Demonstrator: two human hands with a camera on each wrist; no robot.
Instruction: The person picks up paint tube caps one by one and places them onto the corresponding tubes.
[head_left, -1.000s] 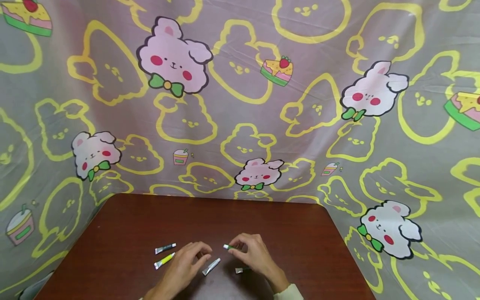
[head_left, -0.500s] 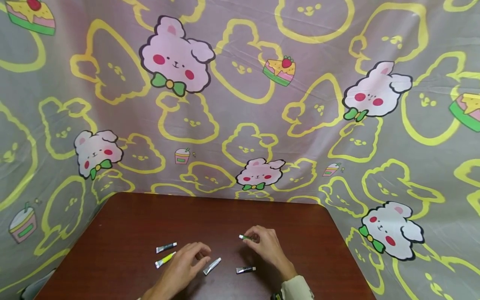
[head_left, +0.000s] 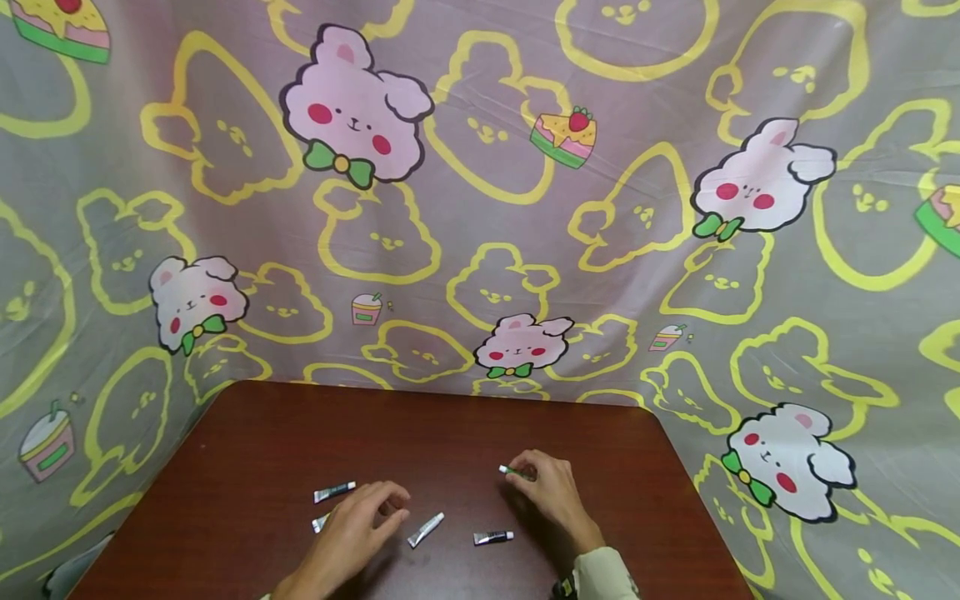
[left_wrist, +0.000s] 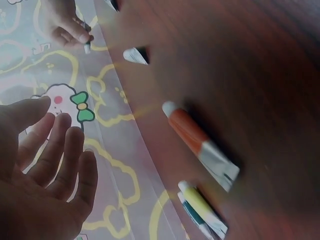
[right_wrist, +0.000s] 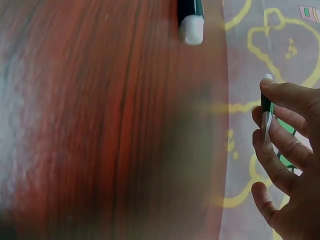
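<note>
My right hand (head_left: 551, 492) pinches a small green paint tube (right_wrist: 267, 102) between thumb and fingertips, its white cap pointing left in the head view. My left hand (head_left: 356, 529) hovers over the table with loosely bent fingers and nothing in them. Below it, the left wrist view shows an orange tube (left_wrist: 189, 127), hidden by the hand in the head view. Left of that hand lie a dark green tube (head_left: 333, 492) and a yellow tube (left_wrist: 200, 202), mostly covered in the head view. Between the hands are a silvery tube (head_left: 426, 530) and a black tube (head_left: 492, 537).
The dark reddish-brown table (head_left: 420, 433) has rounded far corners. A grey cloth (head_left: 420, 275) printed with yellow outlines and white rabbit heads hangs behind it and along both sides.
The right hand has carried the green tube rightward and farther from the body, uncovering the black tube. The left hand has shifted slightly left, covering more of the yellow tube.
</note>
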